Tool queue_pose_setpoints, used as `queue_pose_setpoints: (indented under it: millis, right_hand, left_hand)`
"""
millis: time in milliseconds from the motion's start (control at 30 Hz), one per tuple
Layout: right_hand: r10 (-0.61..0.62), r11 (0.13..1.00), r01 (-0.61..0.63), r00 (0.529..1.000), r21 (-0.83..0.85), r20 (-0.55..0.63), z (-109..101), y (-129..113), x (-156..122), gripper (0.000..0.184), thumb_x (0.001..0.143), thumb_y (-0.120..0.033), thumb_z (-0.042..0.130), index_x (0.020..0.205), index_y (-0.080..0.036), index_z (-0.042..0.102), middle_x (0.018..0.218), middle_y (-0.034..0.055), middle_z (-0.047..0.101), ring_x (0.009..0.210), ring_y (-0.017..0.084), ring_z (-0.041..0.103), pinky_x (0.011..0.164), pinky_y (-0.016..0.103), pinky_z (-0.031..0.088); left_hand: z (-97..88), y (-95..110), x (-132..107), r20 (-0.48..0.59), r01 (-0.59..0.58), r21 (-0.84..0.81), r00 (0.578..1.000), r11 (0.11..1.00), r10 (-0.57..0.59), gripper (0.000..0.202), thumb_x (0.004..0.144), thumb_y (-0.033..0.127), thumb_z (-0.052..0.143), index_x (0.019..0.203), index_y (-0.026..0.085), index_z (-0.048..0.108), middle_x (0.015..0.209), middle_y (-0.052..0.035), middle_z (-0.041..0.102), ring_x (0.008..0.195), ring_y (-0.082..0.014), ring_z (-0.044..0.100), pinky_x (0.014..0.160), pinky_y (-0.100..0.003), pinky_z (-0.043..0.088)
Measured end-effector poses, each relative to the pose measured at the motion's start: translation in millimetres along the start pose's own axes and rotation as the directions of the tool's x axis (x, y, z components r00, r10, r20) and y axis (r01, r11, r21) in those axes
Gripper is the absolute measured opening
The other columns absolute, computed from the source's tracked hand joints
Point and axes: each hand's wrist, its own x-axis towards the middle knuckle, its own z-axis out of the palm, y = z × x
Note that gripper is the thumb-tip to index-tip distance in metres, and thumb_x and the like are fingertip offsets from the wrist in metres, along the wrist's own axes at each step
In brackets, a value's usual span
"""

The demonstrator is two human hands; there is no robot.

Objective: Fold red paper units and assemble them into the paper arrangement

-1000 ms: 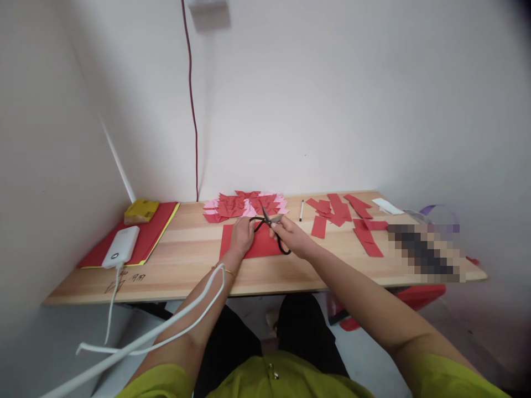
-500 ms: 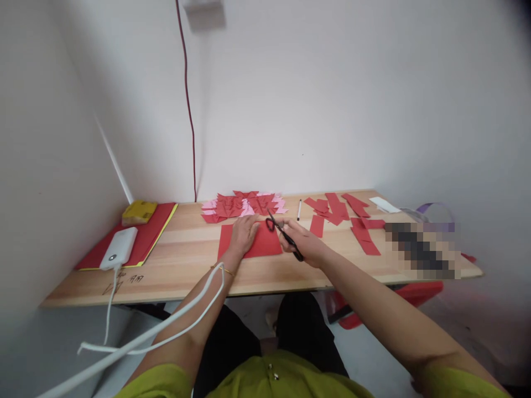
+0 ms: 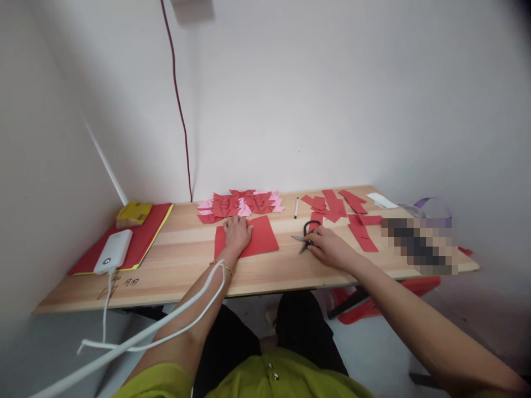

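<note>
My left hand (image 3: 238, 235) lies on a red sheet of paper (image 3: 263, 237), its palm down and fingers over the paper's left part. To the right of that sheet, my right hand (image 3: 332, 247) has its fingers closed on black-handled scissors (image 3: 306, 238). The scissor blades are spread apart and point left, a little way from the paper's right edge. Behind the left hand lies a bunch of folded red and pink paper pieces (image 3: 243, 203).
Cut red paper strips (image 3: 334, 204) and a white pen (image 3: 296, 208) lie at the back right. A white power bank (image 3: 114, 251) with a cable and a yellow packet (image 3: 134, 214) rest on red sheets (image 3: 87, 262) at left. The wooden table (image 3: 178, 265) meets the wall behind.
My right hand has moved right with the scissors, away from the sheet, and their blades now point left and stand apart. My left hand stays on the paper.
</note>
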Motion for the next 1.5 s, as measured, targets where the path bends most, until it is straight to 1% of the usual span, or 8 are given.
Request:
queue_pose_setpoints:
  millis: [167, 300, 400, 533, 633, 733, 1300, 1500]
  right_hand:
    - [-0.062, 0.985, 0.067, 0.997, 0.159, -0.035, 5.1, -9.7, 29.8, 0.024, 0.085, -0.027, 0.050, 0.097, -0.016, 0.067, 0.095, 0.0115, 0.066, 0.091, 0.021, 0.059, 0.079, 0.029, 0.044]
    - [0.097, 0.923, -0.070, 0.994, 0.378, -0.055, 22.9, -23.6, 73.6, 0.036, 0.083, -0.033, 0.055, 0.113, -0.013, 0.059, 0.113, 0.0144, 0.064, 0.101, 0.023, 0.060, 0.085, 0.032, 0.045]
    - [0.130, 0.787, -0.109, 0.991, 0.607, 0.010, 34.4, -32.8, 102.7, 0.037, 0.084, -0.037, 0.054, 0.114, -0.016, 0.058, 0.114, 0.0114, 0.065, 0.099, 0.021, 0.061, 0.084, 0.030, 0.046]
    - [0.094, 0.615, -0.114, 0.993, 0.780, 0.071, 39.6, -40.4, 121.7, 0.025, 0.081, -0.039, 0.053, 0.084, -0.016, 0.063, 0.079, 0.0030, 0.067, 0.073, 0.016, 0.060, 0.065, 0.024, 0.046]
    - [0.171, 0.576, -0.149, 0.983, 0.803, 0.060, 41.9, -42.2, 125.8, 0.024, 0.073, -0.038, 0.057, 0.062, -0.017, 0.053, 0.057, -0.0026, 0.055, 0.053, 0.010, 0.047, 0.051, 0.021, 0.036]
    - [0.194, 0.552, -0.136, 0.980, 0.822, 0.032, 46.3, -42.1, 127.5, 0.025, 0.066, -0.038, 0.061, 0.057, -0.018, 0.050, 0.052, -0.0049, 0.048, 0.049, 0.008, 0.040, 0.048, 0.021, 0.031]
    - [0.272, 0.521, -0.154, 0.962, 0.840, 0.007, 62.8, -43.3, 134.3, 0.026, 0.060, -0.041, 0.066, 0.062, -0.018, 0.054, 0.056, -0.0027, 0.056, 0.052, 0.010, 0.049, 0.048, 0.021, 0.036]
    - [0.267, 0.530, -0.153, 0.964, 0.834, 0.007, 52.7, -47.2, 130.5, 0.033, 0.055, -0.043, 0.070, 0.055, -0.018, 0.048, 0.050, -0.0052, 0.049, 0.050, 0.009, 0.043, 0.047, 0.021, 0.032]
  left_hand:
    - [-5.8, 0.7, -2.7, -0.015, -0.020, -0.093, 1.000, 0.995, 0.019, 0.016, 0.085, 0.027, 0.052, 0.099, 0.021, 0.056, 0.103, -0.0079, 0.064, 0.106, -0.0243, 0.051, 0.099, -0.042, 0.027]
    - [-7.2, 0.0, -5.8, -0.110, -0.048, -0.161, 0.994, 0.986, 0.030, 0.014, 0.085, 0.025, 0.052, 0.098, 0.022, 0.055, 0.097, -0.0062, 0.066, 0.102, -0.0232, 0.054, 0.101, -0.043, 0.026]
    - [-4.9, -2.3, -6.7, -0.180, -0.084, -0.188, 0.982, 0.979, 0.049, 0.017, 0.084, 0.025, 0.052, 0.101, 0.022, 0.055, 0.099, -0.0065, 0.066, 0.102, -0.0235, 0.055, 0.103, -0.045, 0.025]
    - [-1.5, -4.9, -6.4, -0.215, -0.111, -0.201, 0.974, 0.973, 0.067, 0.024, 0.084, 0.028, 0.053, 0.106, 0.021, 0.056, 0.103, -0.0085, 0.066, 0.103, -0.0251, 0.055, 0.104, -0.046, 0.026]
    - [-0.8, -5.1, -6.5, -0.248, -0.125, -0.190, 0.966, 0.974, 0.076, 0.034, 0.084, 0.033, 0.052, 0.116, 0.020, 0.054, 0.112, -0.0114, 0.064, 0.108, -0.0275, 0.053, 0.104, -0.049, 0.025]
    - [-1.8, -4.4, -7.4, -0.276, -0.163, -0.156, 0.954, 0.974, 0.115, 0.037, 0.086, 0.036, 0.050, 0.120, 0.022, 0.054, 0.119, -0.0106, 0.061, 0.113, -0.0283, 0.050, 0.105, -0.051, 0.023]
    - [-6.2, -2.7, -10.7, -0.383, -0.229, -0.106, 0.907, 0.968, 0.173, 0.014, 0.086, 0.025, 0.051, 0.091, 0.021, 0.063, 0.102, -0.0079, 0.063, 0.098, -0.0240, 0.051, 0.096, -0.043, 0.032]
    - [-9.8, -0.7, -14.1, -0.412, -0.219, -0.061, 0.894, 0.974, 0.175, 0.026, 0.085, 0.029, 0.052, 0.109, 0.024, 0.062, 0.112, -0.0099, 0.059, 0.105, -0.0270, 0.047, 0.099, -0.045, 0.030]
